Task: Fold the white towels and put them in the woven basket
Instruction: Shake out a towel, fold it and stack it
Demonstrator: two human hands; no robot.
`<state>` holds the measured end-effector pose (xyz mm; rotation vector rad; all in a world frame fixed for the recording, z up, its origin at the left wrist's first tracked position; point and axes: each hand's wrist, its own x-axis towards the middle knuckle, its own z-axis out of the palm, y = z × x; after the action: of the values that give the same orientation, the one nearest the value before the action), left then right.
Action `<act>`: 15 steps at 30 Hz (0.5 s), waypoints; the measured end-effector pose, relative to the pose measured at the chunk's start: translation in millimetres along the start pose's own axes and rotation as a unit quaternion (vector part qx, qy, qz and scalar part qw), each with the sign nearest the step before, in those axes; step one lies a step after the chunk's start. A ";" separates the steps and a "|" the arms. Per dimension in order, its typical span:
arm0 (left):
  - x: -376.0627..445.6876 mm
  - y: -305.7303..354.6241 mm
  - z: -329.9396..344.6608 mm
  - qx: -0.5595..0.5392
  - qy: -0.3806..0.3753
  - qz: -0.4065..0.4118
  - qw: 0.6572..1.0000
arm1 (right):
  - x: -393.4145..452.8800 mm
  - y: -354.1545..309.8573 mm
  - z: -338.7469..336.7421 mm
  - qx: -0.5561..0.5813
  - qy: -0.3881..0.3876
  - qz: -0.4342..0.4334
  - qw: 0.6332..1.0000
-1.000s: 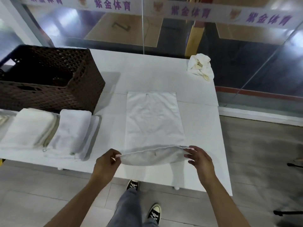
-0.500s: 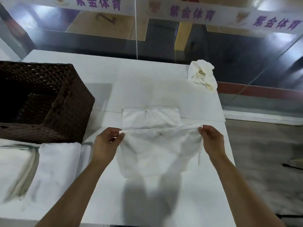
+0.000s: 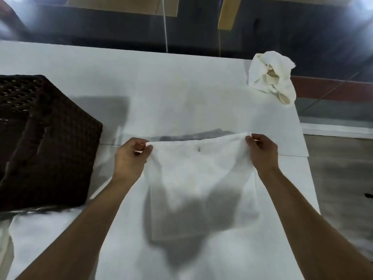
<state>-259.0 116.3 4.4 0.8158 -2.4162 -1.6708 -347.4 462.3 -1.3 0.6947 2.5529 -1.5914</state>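
White tabletop [image 3: 181, 81] fills most of the view, with dark glass and a floor strip beyond its far edge. At centre lies the towel [image 3: 201, 178], folded over itself: its doubled top edge sits raised at about 12 o'clock of the cloth, and the fold line lies near 6 o'clock. The left hand [image 3: 131, 156] pinches the top left corner between thumb and curled fingers; the right hand [image 3: 261, 152] pinches the top right corner the same way. Half a second ago that carried edge was only partway up, with a strip of the lower layer still showing beyond it; now it reaches farther across and hides that strip, leaving only a thin shadow past the edge. The basket [image 3: 50, 148] stands at 9 o'clock, closer in frame than before. A crumpled towel [image 3: 270, 77] lies at 1 o'clock by the table's far right corner, where it was. Blurred white cloth [image 3: 40, 229] shows at 8 o'clock.
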 end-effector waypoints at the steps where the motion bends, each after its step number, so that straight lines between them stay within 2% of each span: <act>1: 8.1 -3.8 4.9 0.008 0.005 -0.005 1.000 | 10.0 2.8 7.6 -0.006 -0.003 0.000 1.000; 7: 46.5 -29.7 29.6 0.063 0.025 -0.031 0.997 | 50.2 29.1 44.5 -0.020 -0.012 0.012 1.000; 15: 69.4 -53.2 46.6 0.120 0.056 -0.016 0.991 | 62.1 43.7 62.4 -0.083 0.013 -0.001 0.996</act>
<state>-315.4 108.9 -76.7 0.9566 -2.5697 -1.3195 -397.3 445.9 -84.4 0.7005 2.6663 -1.3595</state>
